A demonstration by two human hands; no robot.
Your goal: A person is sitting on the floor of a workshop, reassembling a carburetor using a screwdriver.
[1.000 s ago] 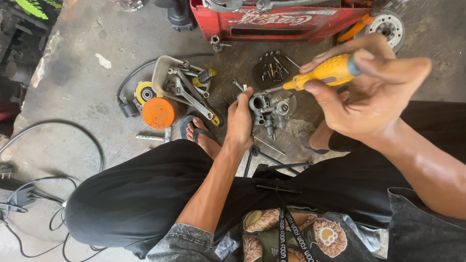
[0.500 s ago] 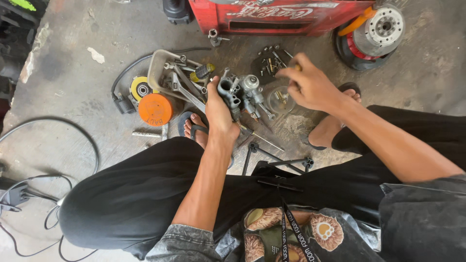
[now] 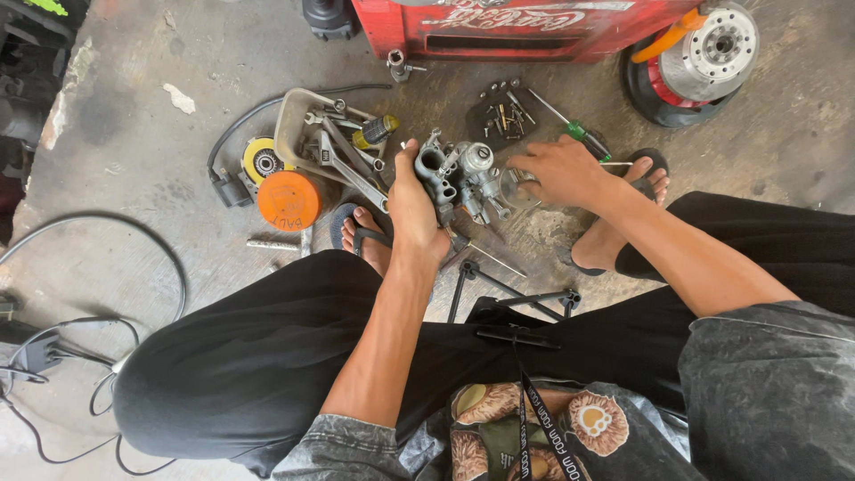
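While my legs fill the lower frame, the red crate [image 3: 525, 27] is cut off at the top edge, as is the wheel hub [image 3: 708, 49] beside it. Left of centre sits a tool tray [image 3: 294, 125] of wrenches, its floor mostly buried. My left hand [image 3: 414, 209] grips the grey carburetor [image 3: 459, 178] above the concrete; its lower body is hidden by my palm. My right hand [image 3: 561, 169] lies flat, fingers spread, covering a clear round part [image 3: 515, 187] I can't make out.
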